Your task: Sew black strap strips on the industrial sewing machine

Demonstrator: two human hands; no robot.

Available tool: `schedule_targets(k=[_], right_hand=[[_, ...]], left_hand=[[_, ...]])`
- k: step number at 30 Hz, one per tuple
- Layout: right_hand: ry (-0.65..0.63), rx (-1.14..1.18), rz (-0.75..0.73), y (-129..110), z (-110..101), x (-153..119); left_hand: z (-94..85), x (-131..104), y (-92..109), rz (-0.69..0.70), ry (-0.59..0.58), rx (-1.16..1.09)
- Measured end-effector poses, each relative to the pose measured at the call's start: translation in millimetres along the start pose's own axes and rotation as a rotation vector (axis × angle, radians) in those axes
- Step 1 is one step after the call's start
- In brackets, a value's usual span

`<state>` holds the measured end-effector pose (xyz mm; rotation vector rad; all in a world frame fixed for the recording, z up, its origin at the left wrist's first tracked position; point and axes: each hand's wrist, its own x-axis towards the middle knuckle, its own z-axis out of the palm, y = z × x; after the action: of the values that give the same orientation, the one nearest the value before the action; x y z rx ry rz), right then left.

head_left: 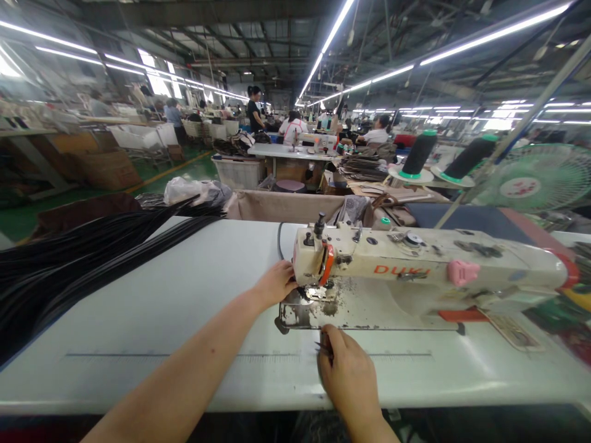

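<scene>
Standing on one white tabletop (184,295): sewing machine (434,261), one, its needle end (318,294) turned left, presumably so that material can enter from the open side. Left hand (276,284), one: fingers gathered at the needle end; whether they pinch anything cannot be told, the tips being hidden. Dark strip (280,239), one, narrow, curving up just behind that hand. Right hand (349,364), one: closed around snips (325,349), one pair, blades pointing left, just in front of the sewing machine; likely gripped so as to be at hand near the needle end. Black strips (106,252), a heap too overlapped to count, lying over the tabletop's far left edge, perhaps to be within the left hand's reach. Printed ruler (268,358), one, running along the near side, partly covered. Thread cones (420,154), two, black on green bases, raised behind and above the sewing machine, probably so that they feed down freely. Fan (521,186), one, beyond the sewing machine's right end.
</scene>
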<state>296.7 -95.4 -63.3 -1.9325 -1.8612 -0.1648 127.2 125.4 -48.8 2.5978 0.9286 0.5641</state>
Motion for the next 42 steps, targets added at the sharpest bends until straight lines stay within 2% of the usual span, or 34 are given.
schedule_targets(k=[8,14,17,21,27,33,37,42], right_hand=[[0.016,0.0,-0.014,-2,-3,2],[0.054,0.021,-0.022,0,3,0],[0.092,0.034,-0.011,1,7,-1],[0.078,0.033,-0.026,1,6,-1],[0.067,0.027,-0.016,-2,1,1],[0.025,0.045,-0.01,-4,-3,1],[0.016,0.054,0.009,-6,-4,1],[0.016,0.061,0.013,-7,-7,2]], left_hand=[[-10.8,-9,1,-0.05,0.001,0.007],[-8.2,-26,11,-0.129,0.017,-0.04],[-6.9,-27,14,-0.159,0.019,-0.074],[-7.5,-29,20,-0.209,0.026,-0.104],[-3.5,-46,42,-0.283,0.034,-0.136],[16.4,-60,69,-0.393,0.054,-0.136],[26.1,-62,85,-0.444,0.053,-0.115],[24.9,-60,101,-0.467,0.003,-0.086]])
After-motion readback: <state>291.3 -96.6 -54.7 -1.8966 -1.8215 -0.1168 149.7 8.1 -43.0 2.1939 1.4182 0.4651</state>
